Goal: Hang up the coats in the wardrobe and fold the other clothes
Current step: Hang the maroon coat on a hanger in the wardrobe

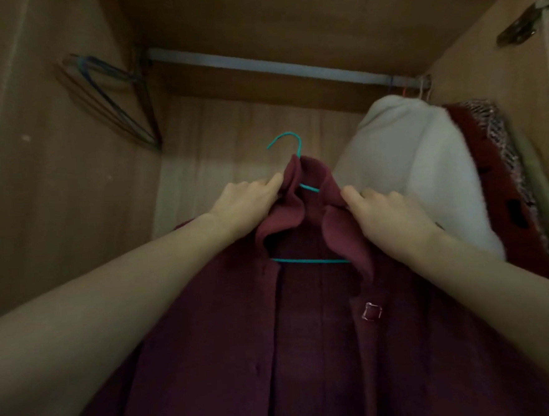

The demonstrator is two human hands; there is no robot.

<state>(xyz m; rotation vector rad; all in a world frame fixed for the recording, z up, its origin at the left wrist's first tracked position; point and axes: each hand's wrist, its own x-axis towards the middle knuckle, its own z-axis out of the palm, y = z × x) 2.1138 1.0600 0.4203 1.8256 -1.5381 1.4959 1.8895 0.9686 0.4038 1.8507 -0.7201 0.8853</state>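
Burgundy wool coat (pixel 309 351) on teal wire hanger (pixel 289 141), below the wardrobe's pale metal rail (pixel 273 67).
Left hand (pixel 245 203) pinches left collar; right hand (pixel 394 219) grips right collar.

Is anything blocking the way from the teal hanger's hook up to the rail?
Nothing visible does. The teal hanger carrying the maroon coat sits below a bare stretch of rail. The white coat hangs at the rail's right end, spare hangers at the left.
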